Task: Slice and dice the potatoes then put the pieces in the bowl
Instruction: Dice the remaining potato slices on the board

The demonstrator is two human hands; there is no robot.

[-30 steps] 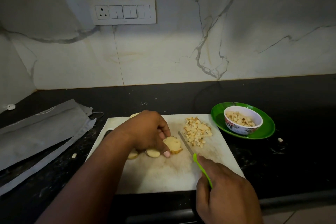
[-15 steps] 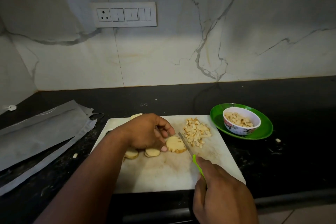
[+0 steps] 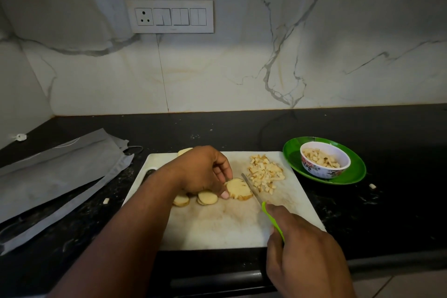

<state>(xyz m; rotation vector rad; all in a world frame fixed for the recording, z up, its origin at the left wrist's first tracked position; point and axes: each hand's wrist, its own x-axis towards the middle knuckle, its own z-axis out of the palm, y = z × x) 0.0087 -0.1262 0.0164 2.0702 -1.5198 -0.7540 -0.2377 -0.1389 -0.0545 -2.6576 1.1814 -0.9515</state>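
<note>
Head view: left hand [image 3: 205,172] curled over a potato slice [image 3: 238,189], pinching it flat on the cutting board [image 3: 217,225], likely to stop it sliding. Right hand [image 3: 302,256] wrapped round the green handle of the knife [image 3: 251,191], blade at the slice's right edge, apparently to cut strips. More slices [image 3: 206,197] waiting beside the thumb. Diced pile [image 3: 264,173] kept near the bowl [image 3: 325,159], partly filled, standing on a green plate [image 3: 358,174].
</note>
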